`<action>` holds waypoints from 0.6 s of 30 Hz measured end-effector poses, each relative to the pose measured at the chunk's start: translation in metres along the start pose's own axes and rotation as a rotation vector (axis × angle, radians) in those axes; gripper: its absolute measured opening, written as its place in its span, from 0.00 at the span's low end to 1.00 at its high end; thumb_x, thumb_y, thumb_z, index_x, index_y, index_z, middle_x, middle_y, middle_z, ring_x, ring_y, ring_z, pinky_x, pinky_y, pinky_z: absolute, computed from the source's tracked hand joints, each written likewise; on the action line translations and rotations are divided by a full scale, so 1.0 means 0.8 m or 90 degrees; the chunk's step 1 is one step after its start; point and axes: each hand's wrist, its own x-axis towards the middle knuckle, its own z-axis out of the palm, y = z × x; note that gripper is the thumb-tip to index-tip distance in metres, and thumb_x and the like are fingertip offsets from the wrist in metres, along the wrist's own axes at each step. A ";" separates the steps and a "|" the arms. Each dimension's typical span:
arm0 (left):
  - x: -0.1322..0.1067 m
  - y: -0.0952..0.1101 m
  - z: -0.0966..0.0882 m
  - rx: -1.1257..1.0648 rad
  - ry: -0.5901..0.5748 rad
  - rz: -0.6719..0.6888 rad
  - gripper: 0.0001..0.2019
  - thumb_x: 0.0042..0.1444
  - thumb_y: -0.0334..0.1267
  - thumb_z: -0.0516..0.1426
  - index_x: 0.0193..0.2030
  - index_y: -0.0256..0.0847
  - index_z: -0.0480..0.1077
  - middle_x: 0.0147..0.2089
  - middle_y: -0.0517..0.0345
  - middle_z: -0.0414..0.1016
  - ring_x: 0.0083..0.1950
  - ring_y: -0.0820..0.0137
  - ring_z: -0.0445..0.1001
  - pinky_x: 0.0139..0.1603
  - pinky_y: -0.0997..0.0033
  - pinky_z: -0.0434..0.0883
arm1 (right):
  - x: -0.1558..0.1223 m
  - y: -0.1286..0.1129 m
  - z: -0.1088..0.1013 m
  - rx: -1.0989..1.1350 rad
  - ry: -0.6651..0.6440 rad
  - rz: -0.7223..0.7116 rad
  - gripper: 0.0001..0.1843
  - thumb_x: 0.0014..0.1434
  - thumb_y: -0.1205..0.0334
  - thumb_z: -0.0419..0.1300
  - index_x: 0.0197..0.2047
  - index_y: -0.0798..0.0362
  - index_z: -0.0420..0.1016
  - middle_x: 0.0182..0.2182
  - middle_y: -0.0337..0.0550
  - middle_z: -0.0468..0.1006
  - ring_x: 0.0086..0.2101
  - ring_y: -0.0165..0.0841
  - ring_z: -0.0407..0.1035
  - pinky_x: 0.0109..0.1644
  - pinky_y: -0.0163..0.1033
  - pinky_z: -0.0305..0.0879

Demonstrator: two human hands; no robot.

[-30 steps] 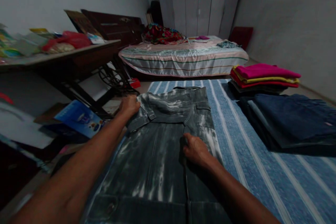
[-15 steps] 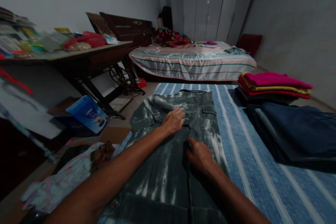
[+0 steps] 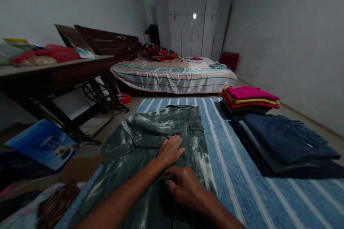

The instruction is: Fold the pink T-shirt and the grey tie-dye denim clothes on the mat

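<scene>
On the jacket [image 3: 134, 161], the left hand [image 3: 172, 150] is laid flat, its fingers extended and nothing grasped. Nearer the jacket's low end, just beside the left wrist, the right hand [image 3: 185, 186] is curled, and a fold of the jacket appears to be pinched between its thumb and fingers. The jacket is spread directly beneath both hands; its long axis is pointed from the near edge of the view toward the bed [image 3: 174, 80], with the collar [image 3: 182, 106] at the far end. The collar is more closely approached by the left hand, the low end by the right. The low end itself is cut off by the view.

Beneath the jacket, one striped sheet [image 3: 228, 171] is seen. To the jacket's right, two piles of folded cloth are set: one bright pile [image 3: 249, 96], topped in pink, and one blue pile [image 3: 287, 139], placed nearer. To the jacket's left, one table [image 3: 91, 65] and one blue box [image 3: 43, 145] are seen. Beyond the jacket, one bed is placed, backed by one wardrobe [image 3: 185, 28].
</scene>
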 end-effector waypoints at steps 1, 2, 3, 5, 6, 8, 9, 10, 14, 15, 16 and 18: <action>0.000 0.000 -0.001 0.002 -0.006 0.000 0.20 0.61 0.40 0.53 0.59 0.39 0.66 0.65 0.41 0.64 0.66 0.56 0.61 0.63 0.47 0.60 | -0.002 0.005 -0.008 0.041 0.017 -0.037 0.14 0.56 0.65 0.53 0.43 0.48 0.76 0.31 0.36 0.80 0.32 0.33 0.74 0.34 0.32 0.63; -0.001 0.000 -0.001 0.002 -0.007 0.002 0.20 0.61 0.40 0.53 0.59 0.39 0.66 0.65 0.41 0.64 0.66 0.55 0.61 0.63 0.47 0.60 | -0.003 0.013 -0.016 0.071 0.038 -0.067 0.15 0.57 0.65 0.52 0.45 0.49 0.75 0.30 0.36 0.79 0.31 0.32 0.73 0.35 0.32 0.63; -0.001 0.000 -0.001 0.001 -0.003 0.008 0.20 0.61 0.40 0.53 0.59 0.39 0.66 0.64 0.41 0.64 0.66 0.56 0.61 0.63 0.48 0.60 | -0.005 0.024 -0.024 0.081 0.065 -0.082 0.16 0.58 0.66 0.51 0.46 0.50 0.75 0.31 0.38 0.79 0.31 0.32 0.72 0.36 0.32 0.63; -0.003 -0.001 0.001 -0.005 0.014 0.022 0.19 0.61 0.39 0.52 0.58 0.39 0.66 0.64 0.42 0.65 0.66 0.56 0.62 0.63 0.49 0.61 | -0.006 0.052 -0.038 0.042 0.134 -0.077 0.15 0.59 0.66 0.51 0.46 0.51 0.75 0.34 0.41 0.79 0.34 0.32 0.72 0.41 0.34 0.64; -0.003 -0.001 0.003 -0.007 0.026 0.030 0.19 0.61 0.38 0.52 0.58 0.40 0.66 0.64 0.43 0.65 0.66 0.57 0.62 0.63 0.50 0.61 | -0.008 0.068 -0.042 0.014 0.166 -0.077 0.14 0.59 0.65 0.52 0.46 0.52 0.75 0.36 0.43 0.78 0.37 0.33 0.71 0.44 0.35 0.64; -0.004 -0.003 0.008 -0.005 0.046 0.045 0.19 0.61 0.37 0.52 0.59 0.40 0.66 0.64 0.44 0.65 0.66 0.58 0.62 0.63 0.51 0.60 | -0.010 0.094 -0.045 -0.043 0.191 -0.100 0.13 0.59 0.63 0.53 0.45 0.53 0.74 0.39 0.46 0.77 0.41 0.36 0.70 0.49 0.39 0.63; -0.005 -0.004 0.011 -0.001 0.053 0.050 0.19 0.61 0.36 0.51 0.59 0.40 0.65 0.64 0.44 0.65 0.66 0.58 0.62 0.63 0.51 0.60 | -0.012 0.104 -0.043 -0.065 0.189 -0.118 0.12 0.59 0.63 0.54 0.44 0.53 0.74 0.40 0.47 0.77 0.43 0.37 0.69 0.50 0.40 0.62; -0.004 -0.005 0.013 0.004 0.057 0.051 0.19 0.61 0.35 0.51 0.59 0.39 0.65 0.64 0.43 0.65 0.66 0.58 0.62 0.63 0.51 0.60 | -0.013 0.110 -0.041 -0.083 0.183 -0.137 0.11 0.59 0.63 0.55 0.43 0.53 0.74 0.40 0.47 0.76 0.44 0.38 0.68 0.51 0.41 0.62; -0.004 -0.007 0.013 0.021 0.053 0.057 0.19 0.61 0.34 0.50 0.58 0.35 0.66 0.64 0.40 0.65 0.65 0.56 0.63 0.63 0.51 0.61 | -0.015 0.116 -0.028 -0.120 0.181 -0.162 0.07 0.58 0.66 0.55 0.39 0.53 0.74 0.42 0.48 0.75 0.46 0.38 0.66 0.53 0.42 0.61; -0.006 -0.005 0.011 0.021 0.061 0.064 0.18 0.61 0.34 0.50 0.57 0.35 0.66 0.63 0.41 0.66 0.64 0.56 0.63 0.62 0.52 0.62 | -0.015 0.115 -0.026 -0.123 0.181 -0.162 0.07 0.58 0.67 0.55 0.39 0.53 0.74 0.41 0.47 0.74 0.45 0.38 0.66 0.52 0.42 0.61; -0.010 -0.003 0.007 0.018 0.076 0.071 0.18 0.60 0.34 0.50 0.56 0.36 0.67 0.62 0.41 0.67 0.63 0.57 0.65 0.61 0.52 0.63 | -0.014 0.115 -0.025 -0.122 0.181 -0.162 0.07 0.59 0.67 0.55 0.38 0.53 0.73 0.41 0.47 0.74 0.45 0.37 0.66 0.52 0.42 0.61; -0.025 0.005 -0.003 0.005 0.112 0.069 0.16 0.60 0.35 0.49 0.53 0.37 0.69 0.56 0.43 0.73 0.58 0.58 0.69 0.58 0.54 0.66 | -0.014 0.114 -0.026 -0.118 0.179 -0.167 0.07 0.59 0.67 0.54 0.39 0.53 0.73 0.40 0.47 0.74 0.44 0.37 0.66 0.51 0.41 0.61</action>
